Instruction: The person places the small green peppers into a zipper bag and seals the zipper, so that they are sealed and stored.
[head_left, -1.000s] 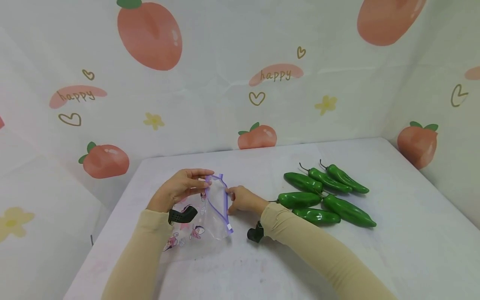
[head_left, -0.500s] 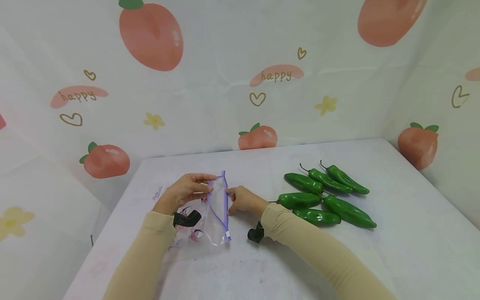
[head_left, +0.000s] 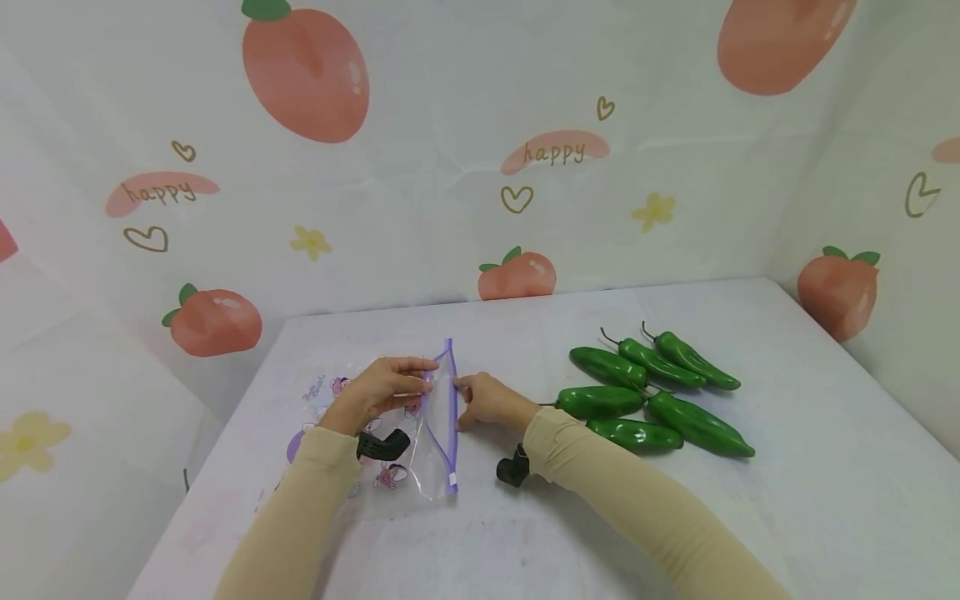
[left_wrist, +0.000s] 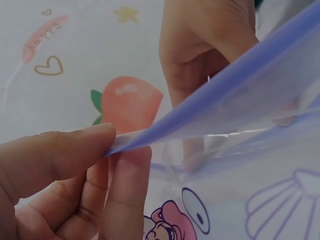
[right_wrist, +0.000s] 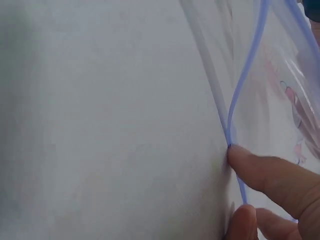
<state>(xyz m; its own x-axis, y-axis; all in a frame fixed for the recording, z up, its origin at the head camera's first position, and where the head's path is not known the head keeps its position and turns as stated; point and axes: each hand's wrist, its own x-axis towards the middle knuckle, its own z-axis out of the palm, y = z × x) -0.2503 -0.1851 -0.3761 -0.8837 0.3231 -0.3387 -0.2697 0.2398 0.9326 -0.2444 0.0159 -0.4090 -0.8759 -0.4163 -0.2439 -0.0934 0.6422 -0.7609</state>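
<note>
A clear zip bag (head_left: 420,467) with purple zip edges and printed cartoon figures lies at the left-middle of the table. My left hand (head_left: 378,387) pinches one purple edge of its mouth between thumb and fingers, lifting that edge above the other, as the left wrist view shows. At the opposite edge my right hand (head_left: 491,400) holds the purple strip low near the table; its thumb (right_wrist: 270,172) and a fingertip meet the strip in the right wrist view. Between the two edges the mouth gapes. A white slider (head_left: 452,480) sits at the near end.
Several green peppers (head_left: 701,423) lie in a loose group to the right of my right hand. A white cloth covers the table (head_left: 795,358). Behind it hangs a white backdrop (head_left: 420,225) printed with peaches. Black wrist cameras (head_left: 384,446) sit at both wrists.
My left hand has moved right and slightly toward me, bringing its edge nearer the other, so the mouth looks narrower. The bag's near end has straightened. My right hand has stayed almost still.
</note>
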